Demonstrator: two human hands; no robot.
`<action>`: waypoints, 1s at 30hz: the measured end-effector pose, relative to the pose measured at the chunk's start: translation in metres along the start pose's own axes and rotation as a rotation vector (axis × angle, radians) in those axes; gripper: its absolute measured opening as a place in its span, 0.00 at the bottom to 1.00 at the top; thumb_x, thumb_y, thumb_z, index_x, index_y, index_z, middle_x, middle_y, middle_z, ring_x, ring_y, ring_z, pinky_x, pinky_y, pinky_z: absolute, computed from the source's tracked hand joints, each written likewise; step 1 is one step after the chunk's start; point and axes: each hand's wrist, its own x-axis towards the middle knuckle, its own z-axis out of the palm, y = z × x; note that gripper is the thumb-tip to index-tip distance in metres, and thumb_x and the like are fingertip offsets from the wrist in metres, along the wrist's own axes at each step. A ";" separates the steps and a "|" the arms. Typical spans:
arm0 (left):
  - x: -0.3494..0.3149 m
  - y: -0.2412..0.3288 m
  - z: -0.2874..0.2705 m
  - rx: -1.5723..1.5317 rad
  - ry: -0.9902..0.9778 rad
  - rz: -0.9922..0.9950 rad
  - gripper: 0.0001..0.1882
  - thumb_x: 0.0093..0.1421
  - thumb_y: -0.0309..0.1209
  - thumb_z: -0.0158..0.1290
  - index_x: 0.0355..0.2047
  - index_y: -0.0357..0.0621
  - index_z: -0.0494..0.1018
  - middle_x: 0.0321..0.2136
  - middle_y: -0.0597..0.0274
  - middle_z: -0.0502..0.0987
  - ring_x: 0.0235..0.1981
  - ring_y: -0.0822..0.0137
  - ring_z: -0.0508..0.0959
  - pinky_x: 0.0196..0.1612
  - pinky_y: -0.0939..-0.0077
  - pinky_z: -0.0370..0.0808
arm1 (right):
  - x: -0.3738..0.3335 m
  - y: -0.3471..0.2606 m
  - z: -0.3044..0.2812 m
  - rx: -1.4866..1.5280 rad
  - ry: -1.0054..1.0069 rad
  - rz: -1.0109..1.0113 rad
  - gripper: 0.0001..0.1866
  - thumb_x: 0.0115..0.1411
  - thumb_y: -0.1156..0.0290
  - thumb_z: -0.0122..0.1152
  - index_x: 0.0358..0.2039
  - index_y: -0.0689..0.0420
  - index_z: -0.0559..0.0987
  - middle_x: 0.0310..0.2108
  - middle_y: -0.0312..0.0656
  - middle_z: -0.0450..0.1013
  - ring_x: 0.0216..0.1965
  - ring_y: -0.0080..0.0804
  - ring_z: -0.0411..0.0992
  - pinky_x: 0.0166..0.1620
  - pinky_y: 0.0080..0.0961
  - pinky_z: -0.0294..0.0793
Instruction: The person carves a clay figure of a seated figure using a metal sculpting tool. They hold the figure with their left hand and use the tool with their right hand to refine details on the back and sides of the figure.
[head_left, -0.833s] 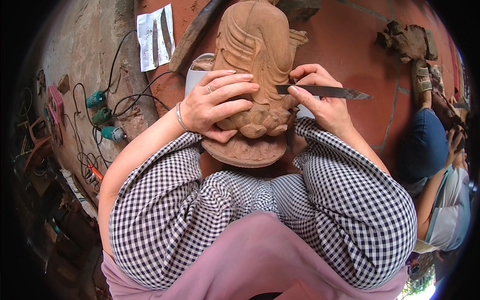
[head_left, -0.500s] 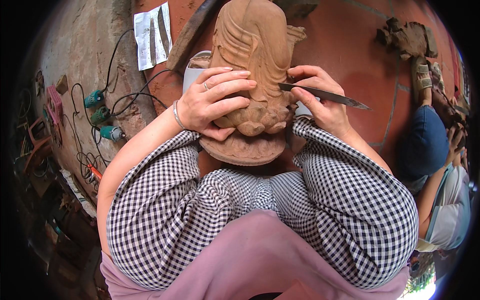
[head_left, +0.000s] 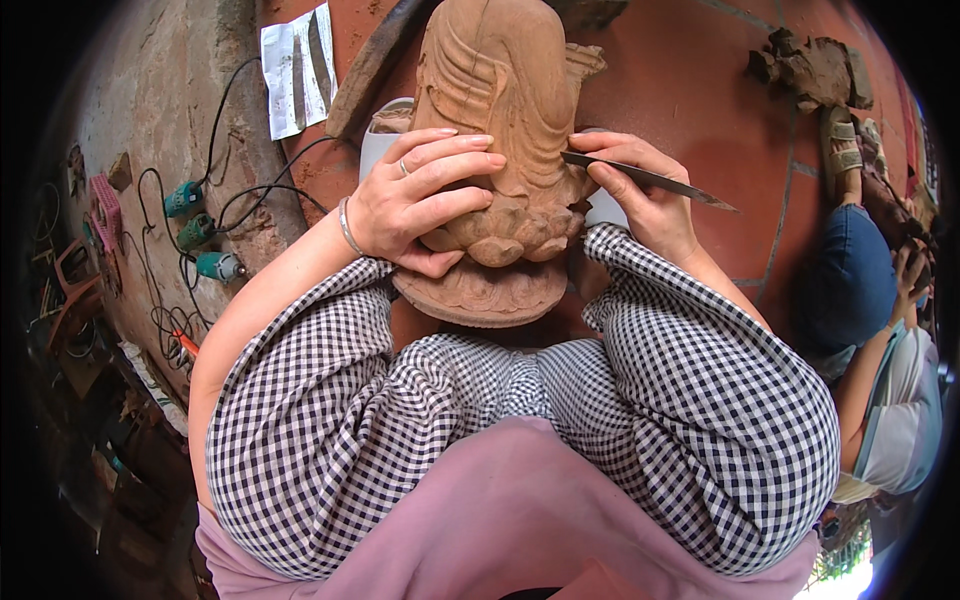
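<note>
A carved wooden statue (head_left: 500, 90) with draped robe folds and a petalled base stands between my knees. My left hand (head_left: 405, 200) grips its left side, fingers laid across the carving and thumb by the petals. On the right side, my right hand (head_left: 648, 195) pinches a thin, dark, flat strip (head_left: 690, 190) with a pointed outer end. The strip's inner end meets the lower robe folds; whether it is a blade or an abrasive piece I cannot tell.
Teal power tools (head_left: 218, 266) with tangled black cords lie at the left. A white paper sheet (head_left: 283, 85) and a long wooden piece (head_left: 365, 75) are beyond the statue. At the right, another person (head_left: 850, 280) sits near a rough wood chunk (head_left: 825, 72).
The whole view has shifted slightly. Both hands keep their holds on the statue and the strip, and the strip's angle is nearly the same.
</note>
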 end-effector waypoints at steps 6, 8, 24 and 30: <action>0.000 -0.003 0.002 -0.002 0.002 0.009 0.28 0.56 0.49 0.57 0.52 0.46 0.76 0.61 0.51 0.75 0.64 0.48 0.72 0.67 0.51 0.65 | 0.003 -0.007 -0.002 -0.091 -0.049 -0.036 0.08 0.62 0.75 0.68 0.41 0.62 0.86 0.49 0.45 0.80 0.48 0.34 0.78 0.52 0.28 0.78; -0.001 -0.002 0.001 -0.002 -0.002 0.008 0.28 0.56 0.49 0.57 0.52 0.46 0.76 0.61 0.51 0.75 0.64 0.48 0.72 0.67 0.51 0.65 | 0.003 -0.002 -0.002 -0.015 -0.013 0.013 0.08 0.62 0.75 0.68 0.42 0.63 0.86 0.47 0.45 0.81 0.48 0.34 0.78 0.52 0.28 0.78; -0.001 -0.003 0.000 -0.005 -0.008 0.003 0.27 0.56 0.49 0.57 0.52 0.46 0.76 0.61 0.51 0.75 0.64 0.48 0.72 0.67 0.50 0.65 | 0.013 -0.005 -0.011 -0.010 -0.097 0.018 0.09 0.61 0.75 0.69 0.42 0.62 0.86 0.43 0.42 0.82 0.46 0.32 0.78 0.51 0.27 0.78; -0.001 -0.003 0.000 -0.005 -0.012 0.001 0.28 0.57 0.50 0.56 0.52 0.46 0.76 0.60 0.51 0.75 0.64 0.48 0.73 0.67 0.51 0.65 | 0.007 0.001 -0.006 0.335 0.204 0.302 0.12 0.69 0.69 0.63 0.45 0.65 0.82 0.41 0.45 0.81 0.41 0.31 0.81 0.50 0.29 0.82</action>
